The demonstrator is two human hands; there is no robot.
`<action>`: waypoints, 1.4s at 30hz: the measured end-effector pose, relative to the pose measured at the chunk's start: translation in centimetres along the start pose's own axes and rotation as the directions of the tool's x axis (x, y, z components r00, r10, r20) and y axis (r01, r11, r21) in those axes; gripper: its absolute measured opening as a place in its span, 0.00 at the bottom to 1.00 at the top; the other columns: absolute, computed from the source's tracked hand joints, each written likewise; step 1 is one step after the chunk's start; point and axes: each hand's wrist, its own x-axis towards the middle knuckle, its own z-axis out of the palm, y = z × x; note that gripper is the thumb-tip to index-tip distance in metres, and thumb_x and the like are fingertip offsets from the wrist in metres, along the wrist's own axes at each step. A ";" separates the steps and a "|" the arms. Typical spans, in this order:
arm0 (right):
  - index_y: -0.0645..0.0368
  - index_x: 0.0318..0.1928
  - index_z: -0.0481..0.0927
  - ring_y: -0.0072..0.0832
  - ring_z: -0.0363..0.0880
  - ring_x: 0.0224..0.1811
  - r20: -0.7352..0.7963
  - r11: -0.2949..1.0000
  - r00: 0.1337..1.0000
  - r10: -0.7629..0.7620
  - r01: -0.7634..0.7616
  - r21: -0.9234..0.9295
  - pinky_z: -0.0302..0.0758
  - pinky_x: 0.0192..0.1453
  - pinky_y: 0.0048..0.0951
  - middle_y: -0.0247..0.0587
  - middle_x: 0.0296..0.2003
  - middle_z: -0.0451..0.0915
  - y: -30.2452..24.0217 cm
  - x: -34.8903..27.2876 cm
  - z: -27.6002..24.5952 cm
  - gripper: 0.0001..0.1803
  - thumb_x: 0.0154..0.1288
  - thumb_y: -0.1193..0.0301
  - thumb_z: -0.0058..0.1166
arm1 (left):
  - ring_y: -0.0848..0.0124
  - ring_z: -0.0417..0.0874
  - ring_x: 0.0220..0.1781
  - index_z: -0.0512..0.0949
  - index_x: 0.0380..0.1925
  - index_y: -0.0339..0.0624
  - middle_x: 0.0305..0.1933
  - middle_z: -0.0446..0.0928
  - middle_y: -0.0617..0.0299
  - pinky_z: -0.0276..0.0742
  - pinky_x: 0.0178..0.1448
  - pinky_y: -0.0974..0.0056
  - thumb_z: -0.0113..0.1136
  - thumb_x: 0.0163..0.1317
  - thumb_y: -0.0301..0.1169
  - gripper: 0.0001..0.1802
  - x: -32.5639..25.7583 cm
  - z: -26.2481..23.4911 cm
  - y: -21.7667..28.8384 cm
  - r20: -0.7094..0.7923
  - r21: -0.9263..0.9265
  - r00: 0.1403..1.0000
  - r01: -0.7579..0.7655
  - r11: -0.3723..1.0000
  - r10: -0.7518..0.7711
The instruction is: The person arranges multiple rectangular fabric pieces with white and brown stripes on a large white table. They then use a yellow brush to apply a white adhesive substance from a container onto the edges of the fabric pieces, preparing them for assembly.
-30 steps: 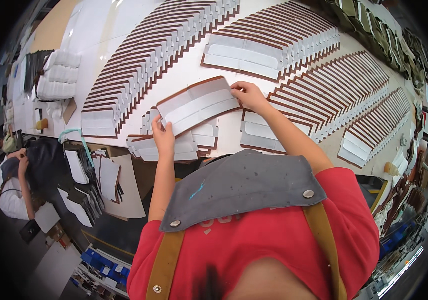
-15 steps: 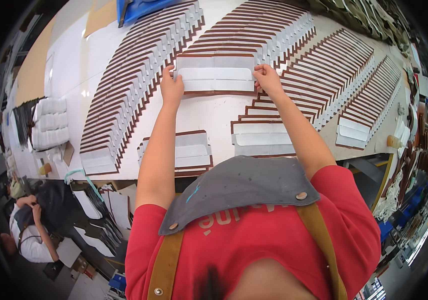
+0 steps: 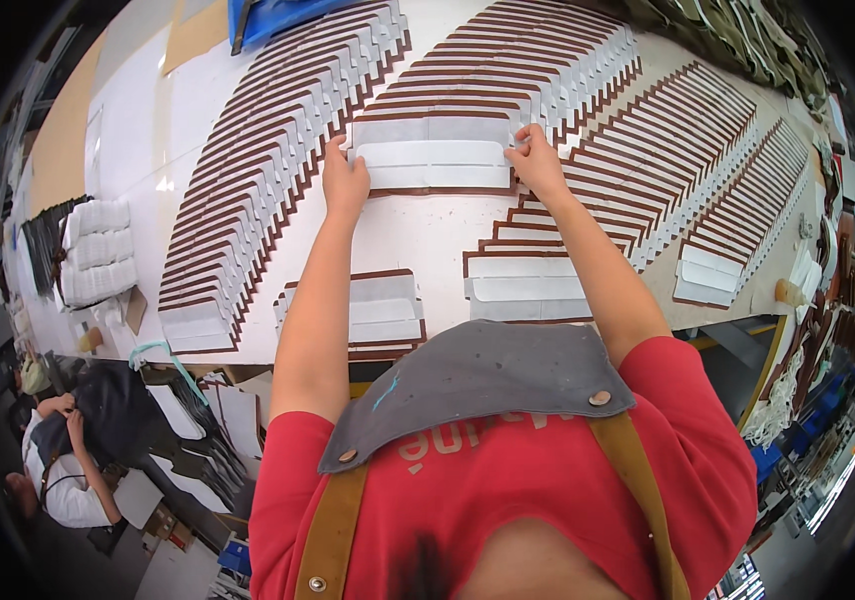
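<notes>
My left hand [image 3: 345,181] and my right hand [image 3: 536,163] press down the two ends of a flat brown-edged piece with white backing [image 3: 435,162]. It lies at the near end of a long overlapping row of like pieces [image 3: 508,62] on the white table [image 3: 418,235]. Each hand's fingers rest on the piece's outer edge. A small stack of the same pieces [image 3: 363,312] sits near the table's front edge below my left arm. Another stack [image 3: 526,288] lies beside my right forearm.
Long fanned rows of brown-and-white pieces cover the table at the left [image 3: 248,190] and right [image 3: 688,140]. White bundles [image 3: 98,250] sit at the far left. A blue tray [image 3: 278,12] stands at the back. Another person [image 3: 58,470] works at lower left.
Both hands carried the piece from the front stacks away from me and set it onto the end of the middle row. They now press it flat.
</notes>
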 end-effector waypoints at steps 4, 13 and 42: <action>0.61 0.38 0.67 0.35 0.75 0.27 0.007 1.000 1.000 -0.009 0.009 -0.007 0.71 0.34 0.32 0.41 0.22 0.74 0.2 0.2 -0.2 0.15 0.52 0.71 0.55 | 0.54 0.74 0.44 0.62 0.52 0.37 0.42 0.71 0.45 0.68 0.49 0.58 0.53 0.52 0.24 0.25 0.2 -0.3 0.7 0.076 0.011 0.997 0.023 1.000 -0.024; 0.61 0.37 0.74 0.28 0.74 0.25 0.044 0.962 0.979 -0.198 0.203 -0.181 0.72 0.30 0.27 0.40 0.25 0.75 -0.9 0.4 -3.4 0.09 0.58 0.71 0.48 | 0.53 0.67 0.51 0.62 0.51 0.35 0.50 0.63 0.47 0.63 0.55 0.55 0.54 0.51 0.26 0.25 -0.9 -0.6 1.6 0.004 0.104 1.000 -0.012 0.995 0.012; 0.61 0.33 0.76 0.42 0.72 0.32 0.790 0.610 0.120 -0.601 0.707 0.357 0.69 0.35 0.33 0.46 0.29 0.69 -9.0 -27.5 10.6 0.13 0.50 0.87 0.41 | 0.57 0.74 0.38 0.72 0.37 0.41 0.41 0.68 0.50 0.71 0.44 0.59 0.54 0.51 0.26 0.11 -55.2 1.4 -6.1 -0.150 -0.277 0.594 0.742 0.610 -0.791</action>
